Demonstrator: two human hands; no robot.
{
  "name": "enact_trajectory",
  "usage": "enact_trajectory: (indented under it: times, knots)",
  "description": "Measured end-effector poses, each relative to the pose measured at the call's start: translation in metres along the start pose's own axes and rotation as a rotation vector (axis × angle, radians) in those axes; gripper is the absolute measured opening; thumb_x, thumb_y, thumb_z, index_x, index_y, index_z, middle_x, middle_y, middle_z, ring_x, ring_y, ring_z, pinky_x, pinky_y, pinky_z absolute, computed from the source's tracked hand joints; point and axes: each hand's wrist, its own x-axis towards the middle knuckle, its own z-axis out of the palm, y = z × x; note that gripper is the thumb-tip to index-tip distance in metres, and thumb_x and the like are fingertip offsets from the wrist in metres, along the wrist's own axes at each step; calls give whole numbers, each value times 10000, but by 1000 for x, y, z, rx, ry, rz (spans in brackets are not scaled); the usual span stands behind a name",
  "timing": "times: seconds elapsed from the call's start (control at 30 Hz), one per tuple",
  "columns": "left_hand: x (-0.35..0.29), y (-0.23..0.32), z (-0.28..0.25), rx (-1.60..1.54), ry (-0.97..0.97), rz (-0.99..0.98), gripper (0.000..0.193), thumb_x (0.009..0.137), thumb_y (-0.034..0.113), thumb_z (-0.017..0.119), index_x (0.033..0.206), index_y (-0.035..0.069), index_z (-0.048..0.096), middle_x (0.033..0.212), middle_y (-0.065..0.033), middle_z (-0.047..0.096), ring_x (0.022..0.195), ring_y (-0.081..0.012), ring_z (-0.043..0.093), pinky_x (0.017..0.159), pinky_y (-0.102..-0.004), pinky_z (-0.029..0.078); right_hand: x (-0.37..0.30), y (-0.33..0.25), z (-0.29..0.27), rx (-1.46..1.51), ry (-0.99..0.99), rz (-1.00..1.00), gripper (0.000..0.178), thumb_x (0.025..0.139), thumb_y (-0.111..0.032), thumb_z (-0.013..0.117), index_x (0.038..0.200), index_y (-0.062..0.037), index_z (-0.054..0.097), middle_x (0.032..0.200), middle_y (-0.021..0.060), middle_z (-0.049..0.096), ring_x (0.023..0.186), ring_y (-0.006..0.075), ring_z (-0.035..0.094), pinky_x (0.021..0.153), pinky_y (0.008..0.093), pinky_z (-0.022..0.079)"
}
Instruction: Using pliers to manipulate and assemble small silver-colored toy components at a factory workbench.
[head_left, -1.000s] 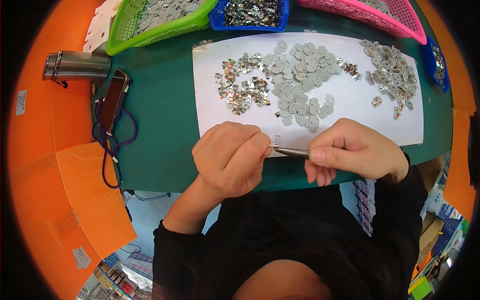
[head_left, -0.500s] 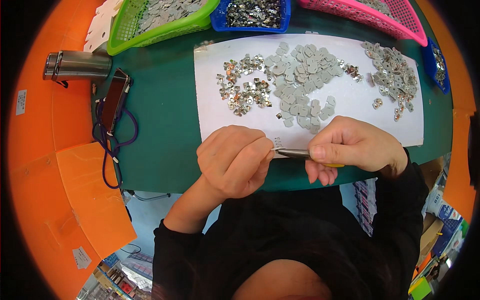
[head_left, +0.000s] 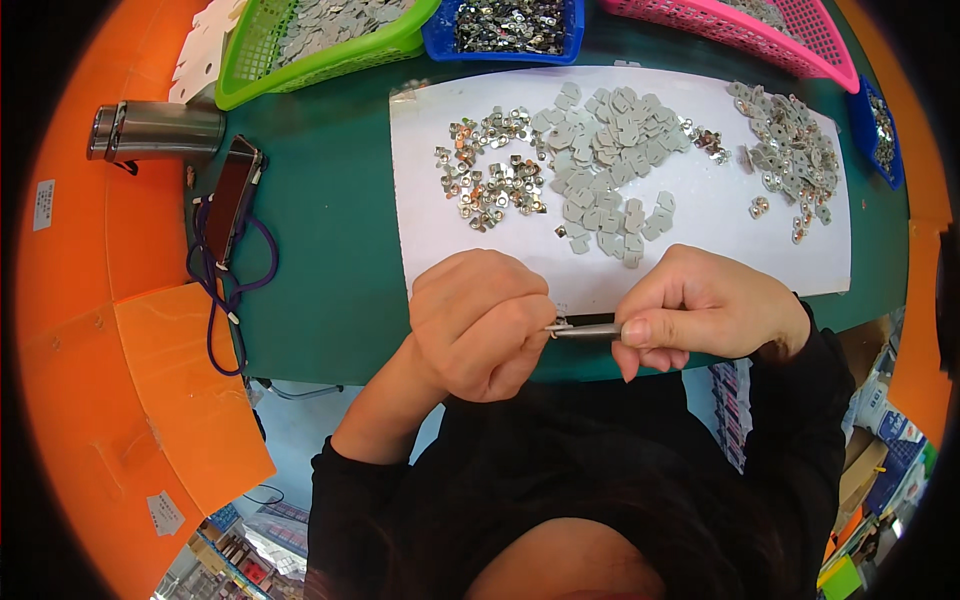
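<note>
My left hand (head_left: pixel 482 325) is closed, knuckles up, pinching a small metal piece (head_left: pixel 553 328) that is mostly hidden by the fingers. From the right, my right hand (head_left: pixel 705 305) grips a slim, tapered metal tool (head_left: pixel 592 331), tweezers-like, between thumb and curled fingers. The tool's tip meets the small piece at my left fingertips. Both hands are over the near edge of a white sheet (head_left: pixel 440 235). Beyond them lie a pile of flat grey plates (head_left: pixel 615 140), a cluster of small shiny metal clips (head_left: pixel 490 180) and, to the right, a heap of joined plates and clips (head_left: pixel 790 150).
Along the far side of the green table (head_left: pixel 320 280) stand a green basket (head_left: pixel 330 75), a blue tray (head_left: pixel 505 52) and a pink basket (head_left: pixel 740 50). Another blue tray (head_left: pixel 878 135) is at the right. A steel flask (head_left: pixel 165 130) and a corded phone (head_left: pixel 230 200) lie left.
Both hands have come slightly nearer to me, the left also a little to the right. The tool has turned in my right hand, and its yellow part no longer shows.
</note>
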Motion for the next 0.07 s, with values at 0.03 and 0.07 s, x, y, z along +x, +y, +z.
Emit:
enact_trajectory:
  times: [0.03, 0.07]
  knots:
    - [-1, -1, 1, -29, 6, 21, 137, 897, 91, 569, 793, 2, 579, 689, -104, 590, 556, -236, 578, 502, -302, 468, 0, 0, 0, 4, -5, -13, 359, 1006, -269, 528, 879, 9, 715, 641, 0, 585, 579, 65, 527, 559, 214, 437]
    - [-3, -3, 2, -57, 12, 40, 156, 911, 116, 574, 800, 6, 580, 692, -108, 590, 549, -236, 574, 500, -311, 469, 1, 0, 0, 8, -11, -26, 359, 1006, -272, 526, 882, 6, 717, 644, 1, 586, 579, 68, 526, 558, 215, 436]
